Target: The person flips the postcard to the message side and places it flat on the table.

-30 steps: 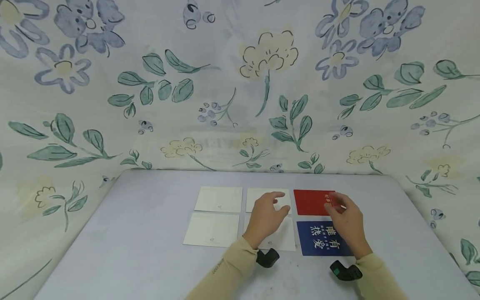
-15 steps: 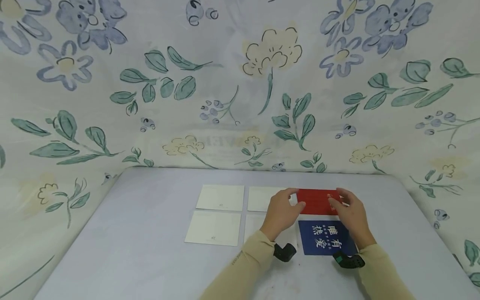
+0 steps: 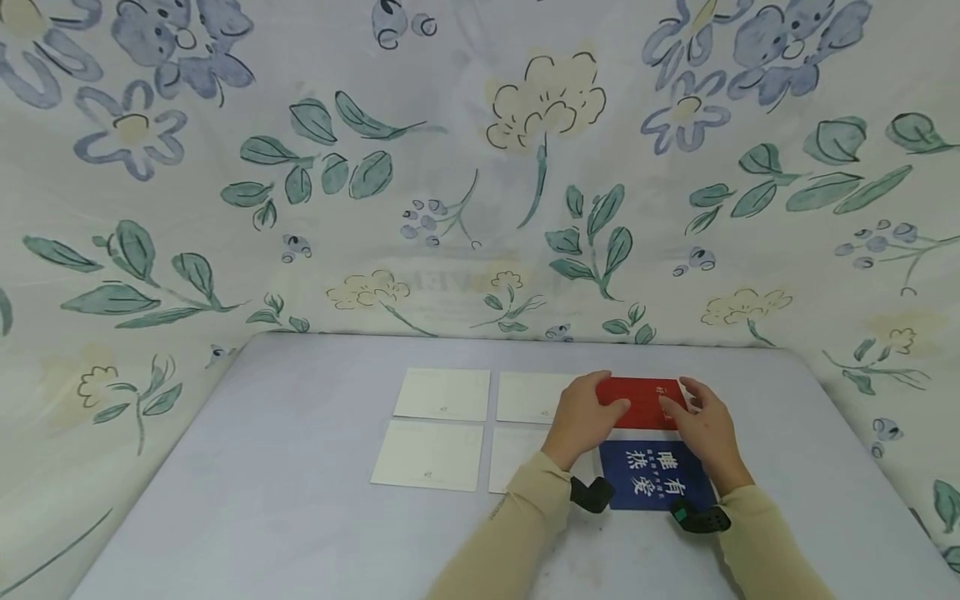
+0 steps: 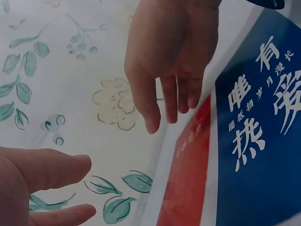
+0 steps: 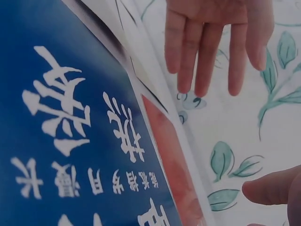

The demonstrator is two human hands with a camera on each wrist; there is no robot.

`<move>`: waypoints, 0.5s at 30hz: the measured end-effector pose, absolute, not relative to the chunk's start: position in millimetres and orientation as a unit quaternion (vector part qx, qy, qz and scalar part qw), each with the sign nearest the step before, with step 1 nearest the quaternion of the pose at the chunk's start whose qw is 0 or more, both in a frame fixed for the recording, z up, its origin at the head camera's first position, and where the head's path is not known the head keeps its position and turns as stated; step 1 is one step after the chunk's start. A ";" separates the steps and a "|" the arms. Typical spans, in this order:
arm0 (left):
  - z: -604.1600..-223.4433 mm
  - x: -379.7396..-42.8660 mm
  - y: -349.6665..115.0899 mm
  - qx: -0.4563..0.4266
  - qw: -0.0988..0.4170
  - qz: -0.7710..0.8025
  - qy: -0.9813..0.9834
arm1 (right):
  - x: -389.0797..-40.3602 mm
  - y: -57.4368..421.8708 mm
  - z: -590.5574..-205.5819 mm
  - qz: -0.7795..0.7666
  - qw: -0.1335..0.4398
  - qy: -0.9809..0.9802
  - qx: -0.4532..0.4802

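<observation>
A red card [image 3: 643, 403] with small white writing lies on the table at the right, above a blue card [image 3: 652, 475] with large white Chinese characters. My left hand [image 3: 587, 417] is at the red card's left edge, thumb and fingers spread apart. At the opposite edge is my right hand [image 3: 705, 429], its thumb overlapping the card in the head view. The left wrist view shows the left hand's fingers [image 4: 56, 172] extended, nothing between them. Facing it is the right hand [image 4: 174, 52], fingers pointing loosely down. Few of the right hand's fingers [image 5: 270, 187] show in its own wrist view.
To the left lie several cream cards, among them an upper left card [image 3: 441, 395], a lower left card [image 3: 427, 455] and an upper middle card [image 3: 528, 397]. The left forearm partly covers another card [image 3: 512, 454]. A floral cloth [image 3: 465, 208] hangs behind the white table [image 3: 247, 467].
My left hand has moved right, from above the middle cream cards to the red card's left edge. The right hand has shifted only slightly right. The cards keep their layout.
</observation>
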State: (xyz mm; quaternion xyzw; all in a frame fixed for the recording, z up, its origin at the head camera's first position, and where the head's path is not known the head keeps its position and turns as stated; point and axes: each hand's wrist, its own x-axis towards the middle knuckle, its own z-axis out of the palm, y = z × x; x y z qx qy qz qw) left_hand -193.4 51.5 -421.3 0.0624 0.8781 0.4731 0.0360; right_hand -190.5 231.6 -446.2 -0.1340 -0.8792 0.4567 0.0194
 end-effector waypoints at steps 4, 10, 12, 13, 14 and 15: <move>-423.8 -196.1 54.5 0.057 0.046 0.469 0.880 | -190.7 233.0 -446.5 0.455 0.007 -0.880 -0.136; -427.5 -199.4 58.2 0.055 0.054 0.465 0.882 | -191.9 235.8 -448.1 0.452 -0.004 -0.883 -0.130; -427.7 -199.7 58.7 0.054 0.056 0.466 0.881 | -192.5 236.6 -448.9 0.452 -0.007 -0.882 -0.131; -427.6 -199.7 58.8 0.054 0.058 0.466 0.881 | -192.9 237.1 -449.5 0.452 -0.009 -0.882 -0.132; -427.7 -199.6 59.0 0.053 0.060 0.465 0.882 | -193.0 237.4 -450.0 0.451 -0.011 -0.883 -0.132; -427.7 -199.5 59.0 0.051 0.063 0.465 0.882 | -192.9 237.4 -450.3 0.450 -0.013 -0.883 -0.133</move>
